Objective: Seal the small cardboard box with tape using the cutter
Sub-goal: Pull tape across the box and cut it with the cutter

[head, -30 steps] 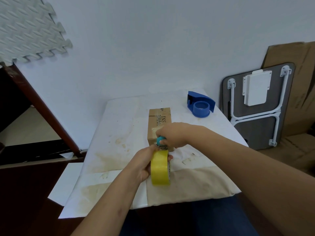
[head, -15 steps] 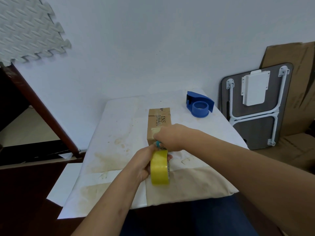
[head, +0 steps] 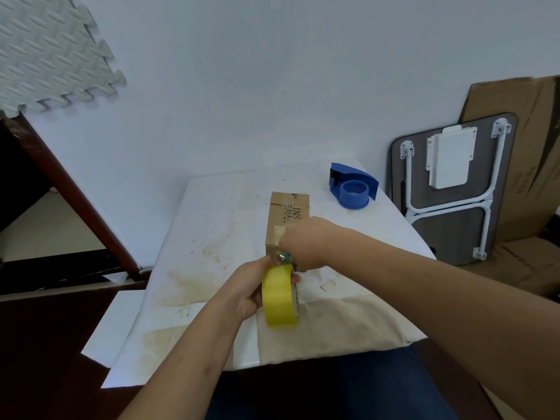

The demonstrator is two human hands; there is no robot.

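A small brown cardboard box (head: 288, 213) lies lengthwise in the middle of the white table (head: 206, 237), with clear tape along its top. My left hand (head: 251, 291) grips a yellow tape roll (head: 278, 298) just in front of the box's near end. My right hand (head: 303, 244) is closed over a small teal cutter (head: 285, 256), whose metal tip shows at the box's near edge, right above the roll. Most of the cutter is hidden inside my fist.
A blue tape dispenser (head: 353, 186) sits at the table's far right. A folded grey table (head: 448, 189) and flattened cardboard (head: 527, 153) lean on the wall to the right. A dark wooden frame (head: 69, 195) stands left. A beige cloth (head: 333, 322) covers the table's near edge.
My right hand with the cutter has slid slightly left and away across the box's near end. The tape roll in my left hand has barely moved.
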